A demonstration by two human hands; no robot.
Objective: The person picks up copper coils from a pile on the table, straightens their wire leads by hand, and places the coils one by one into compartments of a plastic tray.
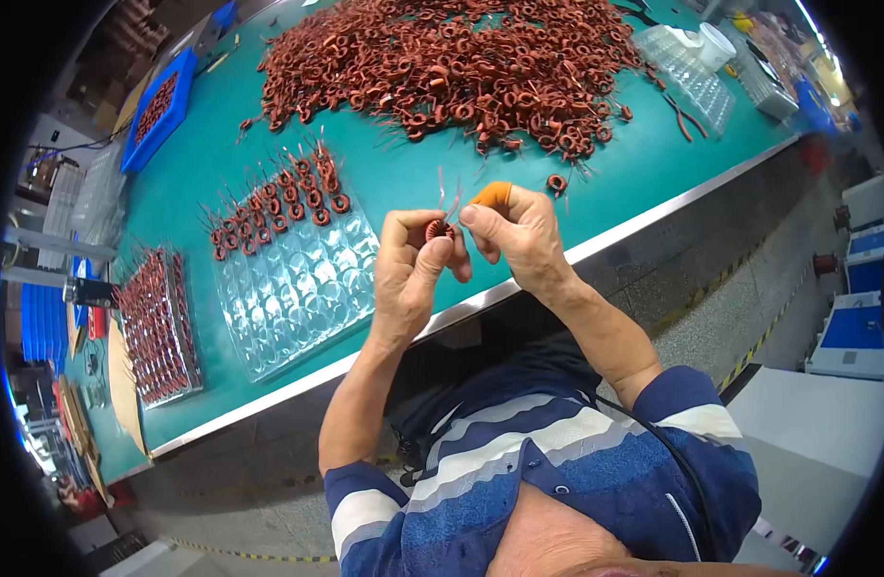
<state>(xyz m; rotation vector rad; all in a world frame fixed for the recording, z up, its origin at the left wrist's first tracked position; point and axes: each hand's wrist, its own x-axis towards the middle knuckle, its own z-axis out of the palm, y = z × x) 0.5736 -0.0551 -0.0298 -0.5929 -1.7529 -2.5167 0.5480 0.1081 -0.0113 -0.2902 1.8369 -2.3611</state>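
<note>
My left hand [408,264] pinches a small copper-wound ring coil [439,230] between thumb and fingers, with its thin wire leads pointing up. Close to its right, my right hand [519,236] has thumb and forefinger pressed together at the coil's leads; an orange cover sits on one finger. Whether a lead is between those fingertips is too small to tell. Left of my hands lies a clear plastic tray [293,308] with round pockets, its far rows filled with similar coils [278,207]. A single coil [556,183] rests on the green table beyond my right hand.
A large heap of coils [461,67] covers the table's far side. Red-handled pliers [687,120] and clear trays [687,72] lie at the right. A filled tray [160,327] and a blue bin [160,108] stand left. The table's metal edge [644,216] runs nearby.
</note>
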